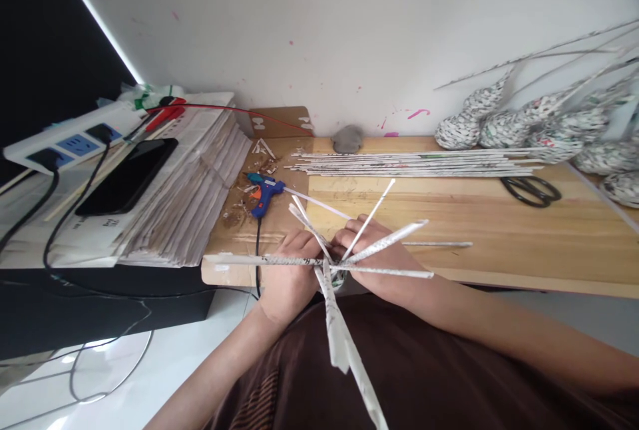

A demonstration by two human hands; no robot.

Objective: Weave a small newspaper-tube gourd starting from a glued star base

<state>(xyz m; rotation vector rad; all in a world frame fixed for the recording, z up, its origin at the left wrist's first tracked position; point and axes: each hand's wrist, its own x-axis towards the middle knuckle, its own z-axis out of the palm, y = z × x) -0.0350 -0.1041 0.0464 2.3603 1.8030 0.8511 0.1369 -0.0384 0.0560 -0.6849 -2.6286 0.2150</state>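
Close to my body, at the table's front edge, I hold a small woven piece point(339, 279) made of rolled newspaper tubes. My left hand point(291, 271) is closed around its left side. From the right, my right hand point(368, 250) has its fingers closed on the piece near its top. Several paper tubes point(389, 242) fan outward from between the hands, and one long flattened tube point(340, 337) runs down over my brown clothing. My palms and the tubes cover most of the woven body, and some fingertips are hidden.
A blue glue gun point(267, 196) lies on cardboard left of centre. Behind my hands is a bundle of paper tubes point(414, 164), with black-handled scissors point(532, 191) to its right. Woven paper forms point(504, 127) line the wall. Stacked paper point(184, 197) carries a phone point(128, 176) and power strip point(74, 140).
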